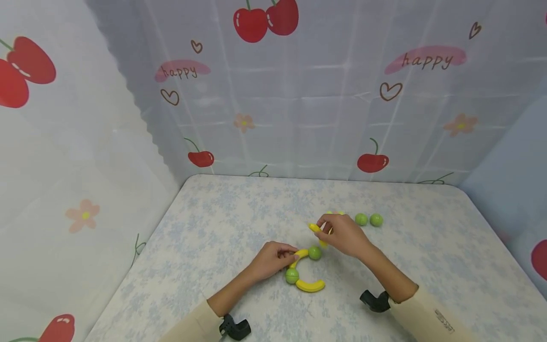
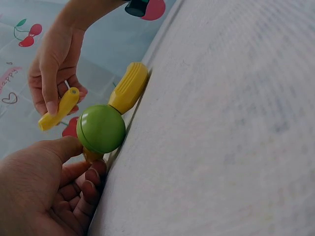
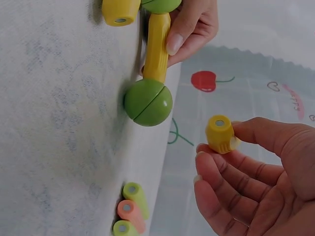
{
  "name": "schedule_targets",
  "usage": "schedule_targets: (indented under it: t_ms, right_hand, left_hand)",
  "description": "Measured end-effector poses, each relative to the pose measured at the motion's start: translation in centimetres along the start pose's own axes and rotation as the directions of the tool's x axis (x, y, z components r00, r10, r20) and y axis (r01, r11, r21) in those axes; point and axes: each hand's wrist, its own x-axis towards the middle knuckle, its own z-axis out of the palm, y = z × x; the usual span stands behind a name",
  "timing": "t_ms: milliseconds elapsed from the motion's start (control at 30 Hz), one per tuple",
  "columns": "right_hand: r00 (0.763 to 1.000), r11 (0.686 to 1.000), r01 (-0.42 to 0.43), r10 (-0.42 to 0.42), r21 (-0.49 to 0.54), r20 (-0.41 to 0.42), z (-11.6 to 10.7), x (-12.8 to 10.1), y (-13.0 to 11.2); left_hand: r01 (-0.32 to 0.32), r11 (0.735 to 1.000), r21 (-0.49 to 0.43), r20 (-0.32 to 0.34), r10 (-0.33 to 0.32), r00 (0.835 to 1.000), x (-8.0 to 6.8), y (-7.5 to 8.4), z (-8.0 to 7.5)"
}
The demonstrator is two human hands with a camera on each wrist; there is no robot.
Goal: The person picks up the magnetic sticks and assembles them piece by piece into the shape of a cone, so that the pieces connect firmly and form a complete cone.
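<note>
On the table, two curved yellow sticks and two green balls form an open C-shaped chain. My left hand grips the chain's upper yellow stick between thumb and fingers. One green ball sits at that stick's far end; another green ball joins it to the lower yellow stick. Just beyond the chain, my right hand pinches a separate curved yellow stick, held up off the table. A grey disc shows on this stick's end in the right wrist view. It is apart from the chain.
Two loose green balls lie to the right of my right hand. Behind that hand, partly hidden, are light green sticks and an orange stick. A cherry-printed curtain hangs behind the patterned table.
</note>
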Motion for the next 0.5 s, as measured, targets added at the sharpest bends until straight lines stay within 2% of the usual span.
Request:
schedule_targets:
  t_ms: [233, 500]
  right_hand:
    - [0.998, 0.998, -0.065, 0.065, -0.018, 0.008, -0.3, -2.0, 0.4]
    - [0.997, 0.996, -0.082, 0.082, -0.026, 0.001, -0.3, -3.2, 1.5]
  left_hand:
    - [0.003, 1.0, -0.001, -0.002, -0.003, 1.0, -0.1, 0.4, -0.1]
    - [0.015, 1.0, -0.001, -0.01, -0.015, 1.0, -0.3, 0.6, 0.0]
